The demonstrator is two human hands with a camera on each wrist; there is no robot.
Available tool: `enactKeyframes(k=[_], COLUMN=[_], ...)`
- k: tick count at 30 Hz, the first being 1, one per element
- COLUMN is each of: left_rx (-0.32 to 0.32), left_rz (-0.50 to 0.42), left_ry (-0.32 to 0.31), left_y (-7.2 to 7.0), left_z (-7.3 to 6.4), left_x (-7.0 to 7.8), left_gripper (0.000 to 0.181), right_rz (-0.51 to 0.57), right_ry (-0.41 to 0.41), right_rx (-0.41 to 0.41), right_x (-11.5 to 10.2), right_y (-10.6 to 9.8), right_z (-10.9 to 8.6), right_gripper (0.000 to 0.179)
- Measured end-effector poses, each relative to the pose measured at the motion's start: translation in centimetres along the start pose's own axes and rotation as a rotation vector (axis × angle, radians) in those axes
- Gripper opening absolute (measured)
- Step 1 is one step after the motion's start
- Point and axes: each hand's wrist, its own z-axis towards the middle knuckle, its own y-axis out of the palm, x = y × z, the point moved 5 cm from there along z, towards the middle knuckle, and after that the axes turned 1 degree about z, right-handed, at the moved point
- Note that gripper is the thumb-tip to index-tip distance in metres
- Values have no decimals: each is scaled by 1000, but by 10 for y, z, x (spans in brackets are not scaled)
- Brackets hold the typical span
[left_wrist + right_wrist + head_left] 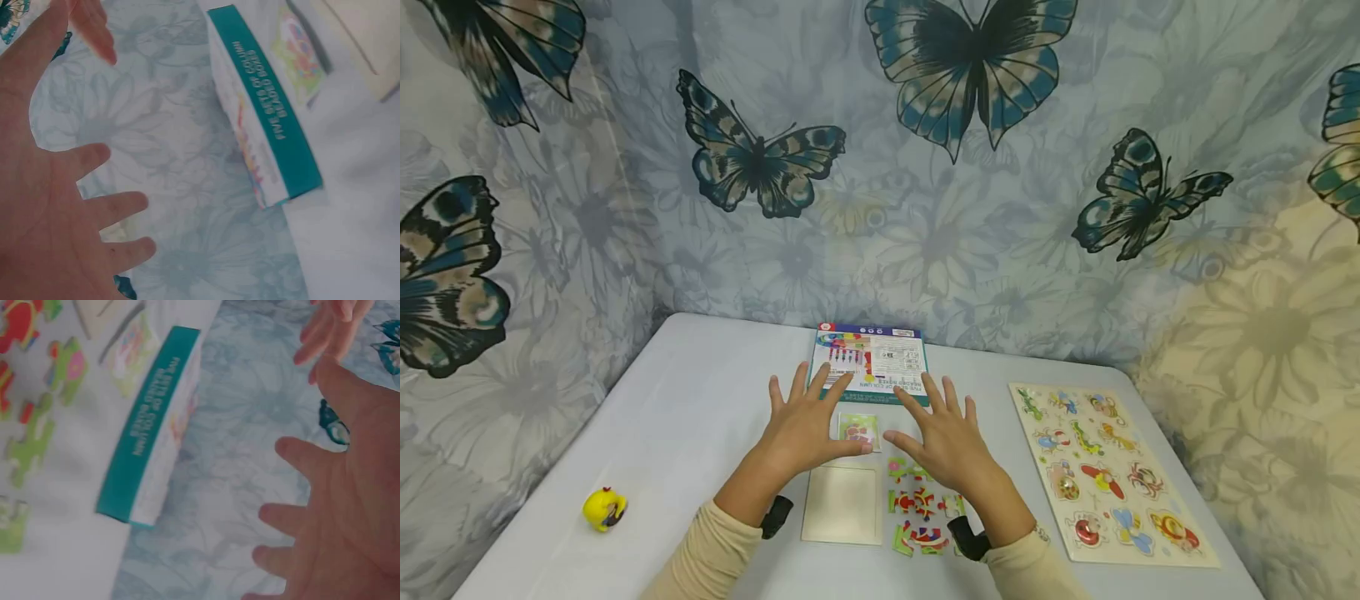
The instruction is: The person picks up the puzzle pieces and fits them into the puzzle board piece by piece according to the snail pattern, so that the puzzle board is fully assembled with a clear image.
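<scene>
Both hands hover over the table with fingers spread, holding nothing. In the head view the left hand (801, 429) is above the upper part of a pale wooden puzzle tray (841, 504) and beside a small picture card (858, 429). To its right, the right hand (951, 442) hangs over loose jigsaw pieces (917, 502) in red and green, overlapping some of them. The two thumbs point toward each other with a gap between. Beyond the fingertips lies a flat box (871, 364), its teal side (265, 94) lettered "Five sets of column beaded boxes".
On the right of the white table (715, 367) lies a wooden peg board (1112, 475) with insect and animal pictures. A small yellow toy (604, 509) sits at the left. Butterfly-patterned walls (925, 242) stand right behind the table.
</scene>
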Motion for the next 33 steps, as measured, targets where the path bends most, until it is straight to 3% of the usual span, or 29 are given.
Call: enactKeyframes(k=[10,17,26,33], left_rx=[-132,-197,-297,-358], left_rz=[-4,-52,-104,-147], left_ry=[-40,-34,-40,-61], left_y=[27,46,62,65], left_z=[-9,-18,-30,-44], left_x=[-22,-30,-42,-49], left_gripper=[101,97,96,94], right_rz=[-94,-22,-17,-23], right_ry=[-120,-117,-149,-133], right_rx=[9,-26,-16,-19], right_x=[10,12,12,12], right_y=[40,64,69,71], right_z=[0,-2,-3,-2], right_gripper=[42,31,24,22])
